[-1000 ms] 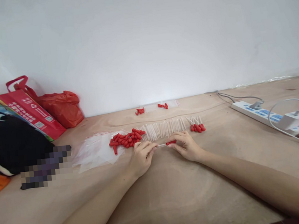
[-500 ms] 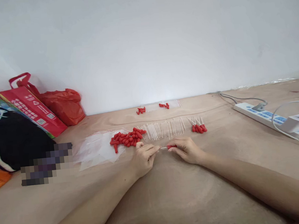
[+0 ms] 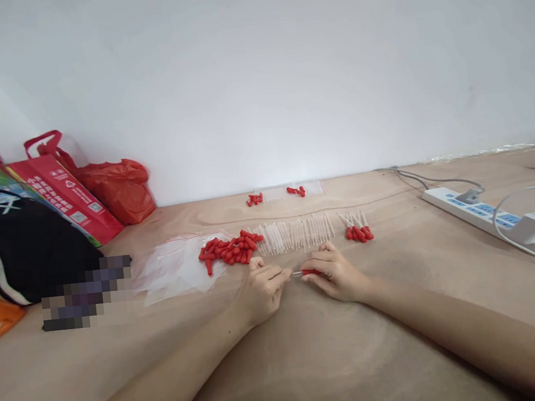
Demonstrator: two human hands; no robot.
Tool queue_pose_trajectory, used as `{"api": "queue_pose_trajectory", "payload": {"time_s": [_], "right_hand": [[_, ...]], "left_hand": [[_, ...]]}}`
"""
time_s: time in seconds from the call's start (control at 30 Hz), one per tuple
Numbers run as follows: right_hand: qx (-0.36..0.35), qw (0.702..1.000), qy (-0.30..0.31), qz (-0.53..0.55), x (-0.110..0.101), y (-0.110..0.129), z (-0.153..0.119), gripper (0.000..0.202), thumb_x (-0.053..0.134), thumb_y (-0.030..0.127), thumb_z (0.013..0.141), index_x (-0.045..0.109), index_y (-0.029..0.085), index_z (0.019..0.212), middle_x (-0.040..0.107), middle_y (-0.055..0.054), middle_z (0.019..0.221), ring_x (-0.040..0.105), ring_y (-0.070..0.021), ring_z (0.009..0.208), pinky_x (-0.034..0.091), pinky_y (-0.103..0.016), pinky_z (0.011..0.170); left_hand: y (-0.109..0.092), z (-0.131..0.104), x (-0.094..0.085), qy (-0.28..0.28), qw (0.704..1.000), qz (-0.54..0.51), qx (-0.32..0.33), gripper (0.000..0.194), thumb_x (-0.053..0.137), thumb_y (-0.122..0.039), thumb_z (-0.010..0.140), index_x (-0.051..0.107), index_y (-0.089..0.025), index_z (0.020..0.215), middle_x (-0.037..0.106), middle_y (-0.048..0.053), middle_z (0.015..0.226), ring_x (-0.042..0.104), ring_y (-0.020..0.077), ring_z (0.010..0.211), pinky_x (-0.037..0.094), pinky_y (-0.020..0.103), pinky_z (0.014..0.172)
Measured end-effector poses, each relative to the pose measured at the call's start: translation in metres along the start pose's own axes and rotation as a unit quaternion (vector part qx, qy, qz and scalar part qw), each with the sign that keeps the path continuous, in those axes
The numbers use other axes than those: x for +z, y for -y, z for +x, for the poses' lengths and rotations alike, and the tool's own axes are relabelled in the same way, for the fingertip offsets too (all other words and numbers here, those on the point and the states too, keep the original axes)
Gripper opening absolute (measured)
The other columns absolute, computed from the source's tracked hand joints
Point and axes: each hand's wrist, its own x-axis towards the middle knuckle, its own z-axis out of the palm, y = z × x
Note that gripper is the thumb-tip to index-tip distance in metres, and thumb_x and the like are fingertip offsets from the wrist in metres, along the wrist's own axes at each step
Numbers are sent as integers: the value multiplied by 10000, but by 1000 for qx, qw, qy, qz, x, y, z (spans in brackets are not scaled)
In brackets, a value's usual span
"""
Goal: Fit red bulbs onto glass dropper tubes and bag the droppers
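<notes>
Nearest, both forearms lie on the wooden board (image 3: 311, 360), which steadies the fine work at the fingertips. The left hand (image 3: 262, 292) pinches the clear tube (image 3: 296, 274) by its near-hidden end, and the right hand (image 3: 334, 273) grips the red cap (image 3: 308, 272) on the other end, so the two parts meet on one line between the hands, just above the board. Beyond them the supplies lie within easy reach: loose caps (image 3: 227, 250) in a heap to the left, a row of bare tubes (image 3: 294, 232) in the middle, and finished pieces (image 3: 358, 233) to the right (apparently sorted by stage). Flat clear bags (image 3: 174, 266) lie left of the heap. Farther back are two filled bags (image 3: 285, 192) by the wall, red shopping bags (image 3: 81, 187) at far left, and a power strip (image 3: 481, 214) at right. Against half a second ago, the hands have closed in, and less tube shows between them; the cap looks pushed further on.
</notes>
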Motion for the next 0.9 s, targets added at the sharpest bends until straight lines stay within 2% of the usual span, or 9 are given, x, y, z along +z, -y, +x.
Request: {"api": "queue_pose_trajectory", "payload": {"time_s": [0.23,0.4,0.5,0.57,0.67,0.77,0.83,0.9], "right_hand": [[-5,999,20,-25,2,2,2,173,422,240,840,574,157,852,615,-19,731,502,-108,654,272,-295,705],[24,998,26,-59,3,5,6,199,426,261,841,601,171,870,617,-32,751,496,-127,702,263,-286,675],[43,993,7,-109,-4,2,8,196,455,288,826,629,205,865,614,-37,790,483,-145,743,249,-291,672],[59,987,-18,-145,-14,-6,6,196,462,299,820,642,224,845,613,-29,789,482,-143,736,239,-298,684],[159,962,-101,-197,-31,-27,0,218,450,321,815,642,221,836,617,-26,756,493,-142,719,233,-301,698],[303,906,-169,-243,-43,-48,-6,233,441,332,792,613,205,885,617,-24,703,511,-167,747,227,-315,723],[373,874,-161,-268,-45,-58,-7,233,437,333,772,598,199,875,618,-22,683,517,-181,749,217,-334,742],[411,856,-113,-292,-43,-62,-7,223,424,328,763,592,194,822,623,-31,689,515,-192,748,206,-357,755]], "left_hand": [[-4,1,0,10,1000,-6,-10,241,348,-111,843,583,-158,873,618,14,653,519,121,582,241,317,660],[-4,3,2,14,999,-24,-42,226,358,-138,850,579,-169,883,633,13,697,533,126,613,267,334,717],[-2,5,2,-16,995,-16,-93,221,386,-205,851,534,-190,1016,623,44,880,546,167,791,279,356,798],[0,5,1,-65,989,11,-136,334,430,-265,828,434,-185,1152,552,92,1058,487,218,978,277,380,851],[5,3,0,-106,977,34,-180,462,476,-288,788,341,-164,1212,471,127,1138,411,254,1072,290,399,876],[9,2,-1,-74,979,15,-190,333,484,-255,777,433,-166,1094,520,97,1023,468,233,966,333,377,816],[9,2,-1,-31,984,-7,-177,182,474,-239,785,504,-173,952,555,61,904,506,204,859,349,355,767],[9,3,-1,16,987,-31,-155,104,452,-232,804,537,-177,827,568,33,805,521,177,773,357,332,725]]}}
